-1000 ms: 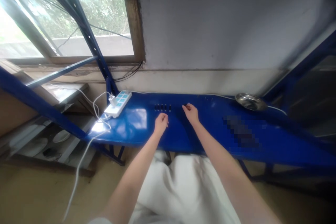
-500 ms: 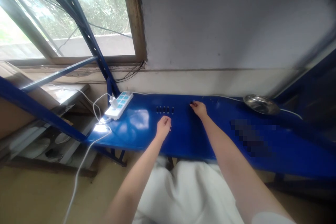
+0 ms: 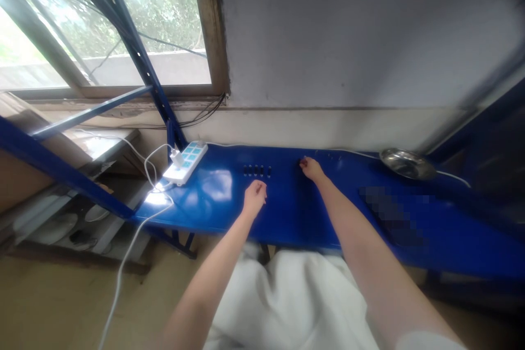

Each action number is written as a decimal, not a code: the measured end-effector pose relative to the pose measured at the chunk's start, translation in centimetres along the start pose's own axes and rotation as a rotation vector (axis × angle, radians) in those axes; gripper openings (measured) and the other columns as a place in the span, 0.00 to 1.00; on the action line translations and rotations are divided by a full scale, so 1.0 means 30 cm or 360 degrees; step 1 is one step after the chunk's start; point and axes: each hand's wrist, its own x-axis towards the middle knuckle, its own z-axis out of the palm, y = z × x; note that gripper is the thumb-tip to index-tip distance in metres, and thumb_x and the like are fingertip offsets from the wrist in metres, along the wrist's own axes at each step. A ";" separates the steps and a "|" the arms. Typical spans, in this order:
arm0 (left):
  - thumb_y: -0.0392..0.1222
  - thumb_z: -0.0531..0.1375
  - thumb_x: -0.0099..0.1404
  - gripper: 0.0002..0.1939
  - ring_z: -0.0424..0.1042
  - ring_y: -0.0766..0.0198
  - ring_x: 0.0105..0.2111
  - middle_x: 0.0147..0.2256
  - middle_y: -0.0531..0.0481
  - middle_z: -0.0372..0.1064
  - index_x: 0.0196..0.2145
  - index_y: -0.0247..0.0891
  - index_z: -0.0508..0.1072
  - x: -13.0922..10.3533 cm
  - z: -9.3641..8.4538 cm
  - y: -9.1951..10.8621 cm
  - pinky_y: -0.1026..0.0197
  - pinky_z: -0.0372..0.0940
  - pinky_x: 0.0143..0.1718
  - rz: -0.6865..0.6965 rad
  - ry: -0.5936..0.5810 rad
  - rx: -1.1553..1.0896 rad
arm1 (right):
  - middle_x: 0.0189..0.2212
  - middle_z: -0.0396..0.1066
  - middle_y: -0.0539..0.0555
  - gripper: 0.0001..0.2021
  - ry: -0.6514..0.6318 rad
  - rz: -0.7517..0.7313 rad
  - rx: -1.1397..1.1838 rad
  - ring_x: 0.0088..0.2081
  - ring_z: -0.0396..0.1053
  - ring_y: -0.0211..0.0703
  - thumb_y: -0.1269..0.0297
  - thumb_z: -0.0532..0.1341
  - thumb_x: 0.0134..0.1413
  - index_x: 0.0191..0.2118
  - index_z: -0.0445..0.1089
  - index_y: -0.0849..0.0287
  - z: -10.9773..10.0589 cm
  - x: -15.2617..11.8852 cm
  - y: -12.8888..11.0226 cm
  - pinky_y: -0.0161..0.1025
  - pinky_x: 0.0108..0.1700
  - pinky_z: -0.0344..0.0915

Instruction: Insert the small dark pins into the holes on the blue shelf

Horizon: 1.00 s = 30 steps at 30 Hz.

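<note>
Several small black pieces with light ends (image 3: 256, 170) stand in a row on the blue table (image 3: 229, 213). Just in front of them is my left hand (image 3: 256, 195), its fingers curled closed; whether anything is inside cannot be made out. To the right of the row, my right hand (image 3: 310, 168) pinches at something small and dark near the back of the table. That dark thing is mostly hidden by the fingertips. Tiny bits (image 3: 334, 157) lie on the table beyond my right hand.
A white power strip (image 3: 185, 163) with a plug and cable sits at the table's left end. A shiny metal bowl (image 3: 407, 163) stands at the back right, with a blurred dark flat object (image 3: 389, 216) in front. Blue rack posts rise at the left.
My right hand has shifted very slightly to the right, and its fingers have moved a little over the dark thing. My left hand has hardly moved.
</note>
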 end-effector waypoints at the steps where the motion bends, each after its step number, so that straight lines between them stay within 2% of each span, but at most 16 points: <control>1: 0.43 0.50 0.61 0.09 0.63 0.72 0.19 0.23 0.53 0.65 0.33 0.37 0.67 0.001 0.000 -0.002 0.69 0.60 0.22 0.0004 0.0000 0.0000 | 0.40 0.71 0.60 0.11 -0.0006 0.0014 -0.0004 0.42 0.68 0.42 0.73 0.55 0.51 0.41 0.69 0.64 0.001 0.001 -0.003 0.35 0.43 0.62; 9: 0.42 0.51 0.60 0.08 0.62 0.73 0.18 0.22 0.54 0.64 0.32 0.36 0.67 0.006 0.004 -0.010 0.70 0.58 0.20 0.0029 0.0014 -0.0041 | 0.35 0.73 0.59 0.16 -0.0018 0.0134 0.0039 0.38 0.70 0.42 0.72 0.60 0.46 0.44 0.68 0.66 -0.031 -0.023 -0.017 0.34 0.41 0.64; 13: 0.42 0.51 0.60 0.08 0.62 0.73 0.18 0.22 0.55 0.63 0.32 0.36 0.67 0.005 0.004 -0.009 0.70 0.59 0.21 0.0032 0.0010 -0.0057 | 0.35 0.73 0.58 0.16 0.0087 0.0190 0.0101 0.39 0.70 0.44 0.68 0.59 0.48 0.45 0.68 0.65 -0.049 -0.102 -0.028 0.34 0.41 0.64; 16: 0.43 0.51 0.60 0.09 0.62 0.73 0.18 0.22 0.55 0.63 0.32 0.36 0.67 0.005 0.005 -0.009 0.70 0.58 0.20 0.0032 0.0011 -0.0052 | 0.37 0.73 0.59 0.13 0.0261 0.0034 0.0163 0.41 0.70 0.45 0.66 0.56 0.51 0.41 0.70 0.63 -0.027 -0.191 -0.071 0.37 0.43 0.63; 20: 0.43 0.51 0.60 0.09 0.62 0.73 0.17 0.21 0.55 0.63 0.32 0.36 0.66 0.004 0.005 -0.013 0.69 0.58 0.20 0.0078 0.0016 -0.0045 | 0.39 0.72 0.56 0.14 0.0013 -0.0401 0.0230 0.40 0.69 0.41 0.63 0.56 0.52 0.44 0.69 0.60 0.033 -0.284 -0.170 0.38 0.44 0.63; 22: 0.43 0.51 0.60 0.08 0.62 0.73 0.17 0.21 0.56 0.62 0.31 0.36 0.66 0.004 0.005 -0.015 0.69 0.59 0.20 0.0097 0.0028 -0.0039 | 0.42 0.70 0.57 0.14 -0.0047 -0.0502 0.0035 0.45 0.66 0.45 0.61 0.57 0.51 0.44 0.69 0.60 0.058 -0.302 -0.220 0.42 0.47 0.61; 25: 0.42 0.51 0.60 0.08 0.61 0.73 0.16 0.20 0.56 0.62 0.30 0.37 0.66 0.004 0.007 -0.018 0.69 0.58 0.19 0.0110 0.0043 -0.0025 | 0.45 0.67 0.60 0.15 -0.0088 -0.0489 -0.0201 0.48 0.62 0.51 0.58 0.57 0.51 0.43 0.69 0.61 0.081 -0.299 -0.281 0.48 0.47 0.58; 30: 0.42 0.51 0.60 0.08 0.61 0.73 0.16 0.20 0.56 0.62 0.30 0.36 0.65 0.004 0.007 -0.014 0.70 0.57 0.19 0.0094 0.0051 -0.0013 | 0.45 0.65 0.60 0.12 -0.0091 -0.0369 -0.0248 0.48 0.60 0.52 0.59 0.56 0.52 0.39 0.69 0.61 0.110 -0.283 -0.332 0.49 0.46 0.57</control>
